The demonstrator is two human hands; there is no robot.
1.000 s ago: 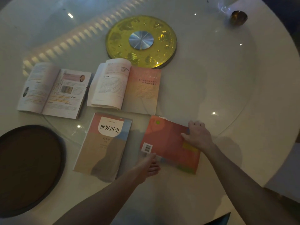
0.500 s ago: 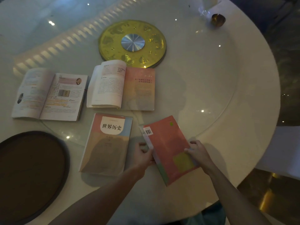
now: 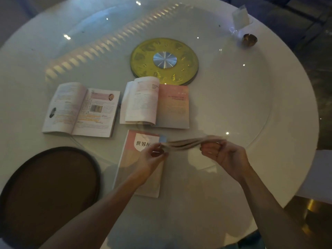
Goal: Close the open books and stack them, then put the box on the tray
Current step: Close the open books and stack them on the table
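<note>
Both hands up off the round white counter point(image 3: 233, 123), holding one closed book edge-on point(image 3: 190, 143) between them, seen blurred as a thin tan sliver of page edges. Left hand point(image 3: 152, 155) pinches its left end, fingers closed on it; right hand point(image 3: 221, 151) grips the right end, fingers curled around it. The held book hangs roughly level, its left end over the top right corner of the closed pink-and-tan history textbook with a white title patch point(image 3: 138, 169), which lies flat on the counter under the left hand.

Two books still open on the counter behind: a white-paged open book with highlighted text point(image 3: 80, 110) at left, and an open book with one pink page point(image 3: 156, 105) just right of it, apart from each other. The pink-paged one's far edge touches or overlaps the gold disc with a silver hub point(image 3: 164, 60) at the counter centre.

Dark round tray with a brown floor point(image 3: 48, 191) sits at near left, just beside the history textbook, not touching.

Box: can't tell which item it is. Small brass-coloured cup point(image 3: 249, 40) and clear wrapper point(image 3: 239, 15) at far right edge.
</note>
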